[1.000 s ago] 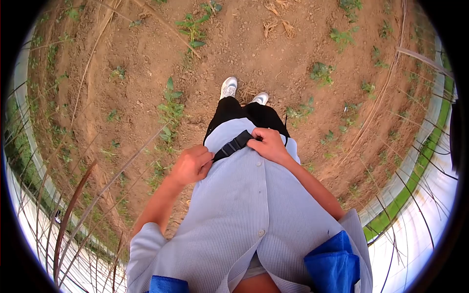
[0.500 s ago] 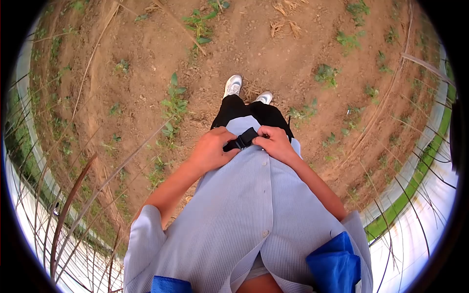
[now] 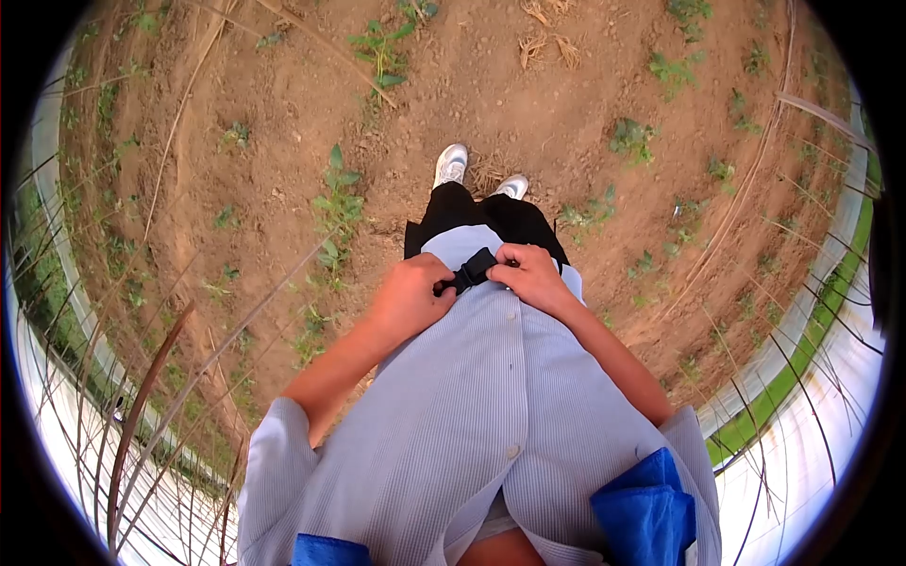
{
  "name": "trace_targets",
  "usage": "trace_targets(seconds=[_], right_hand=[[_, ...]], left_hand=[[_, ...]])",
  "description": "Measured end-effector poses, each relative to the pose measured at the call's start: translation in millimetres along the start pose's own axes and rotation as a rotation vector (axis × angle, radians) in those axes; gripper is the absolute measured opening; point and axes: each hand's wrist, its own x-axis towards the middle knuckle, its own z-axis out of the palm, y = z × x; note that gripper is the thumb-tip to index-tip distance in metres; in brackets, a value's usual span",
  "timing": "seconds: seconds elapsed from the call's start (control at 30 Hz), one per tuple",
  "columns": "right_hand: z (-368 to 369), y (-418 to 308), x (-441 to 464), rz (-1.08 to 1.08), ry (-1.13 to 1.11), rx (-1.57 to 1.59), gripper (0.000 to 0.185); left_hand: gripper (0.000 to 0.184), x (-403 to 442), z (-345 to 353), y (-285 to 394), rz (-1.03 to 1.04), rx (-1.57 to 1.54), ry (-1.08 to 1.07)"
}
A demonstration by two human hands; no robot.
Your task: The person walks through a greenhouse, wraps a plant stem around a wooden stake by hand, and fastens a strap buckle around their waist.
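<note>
A black strap with a buckle (image 3: 467, 274) lies across the front of my waist, over the striped light shirt (image 3: 444, 377). My left hand (image 3: 412, 294) is closed around the strap's left end, thumb toward me and fingertips curled in. On the other side, my right hand (image 3: 527, 274) pinches the right end of the strap between thumb and fingers. The buckle shows between the two hands, slightly tilted. Parts of the strap under my fingers are hidden.
I stand on brown soil (image 3: 491, 104) in white shoes (image 3: 452, 164) and black trousers (image 3: 448, 208). Green seedlings (image 3: 338, 203) grow in rows on both sides. Thin dark stalks (image 3: 151, 377) cross the left edge. Blue cloth (image 3: 645, 507) hangs at my chest.
My left hand's fingers have drawn in closer around the strap's left end. My right hand keeps nearly the same pinch and place.
</note>
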Motion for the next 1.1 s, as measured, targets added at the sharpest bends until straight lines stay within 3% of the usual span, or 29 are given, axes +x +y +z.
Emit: trace_targets(seconds=[0.07,0.17,0.27,0.37,0.47,0.67,0.87,1.1], right_hand=[[0,-2,0,0.015,-0.002,0.011,0.021],[0,-1,0,-0.018,-0.004,0.008,0.02],[0,-1,1,-0.035,-0.041,0.018,0.021],[-1,-3,0,-0.082,-0.032,0.011,0.021],[-6,-11,-3,0.033,-0.077,-0.012,0.021],[-4,-8,-4,0.009,-0.096,-0.023,0.021],[6,3,-1,-0.032,-0.102,-0.071,0.021],[8,0,-4,-0.047,-0.102,-0.082,0.021]], left_hand=[[0.021,4,2,-5,0.035,0.04,-0.028],[0.017,15,-1,-29,0.302,0.028,-0.123],[0.02,23,-12,-29,0.354,0.086,-0.277],[0.013,33,-15,-28,0.347,0.034,-0.341],[0.009,36,-16,-28,0.231,-0.057,-0.36],[0.01,46,-13,-21,0.035,0.027,-0.462],[0.003,44,-1,-22,0.15,0.193,-0.45],[0.006,38,-3,-26,0.192,0.176,-0.445]])
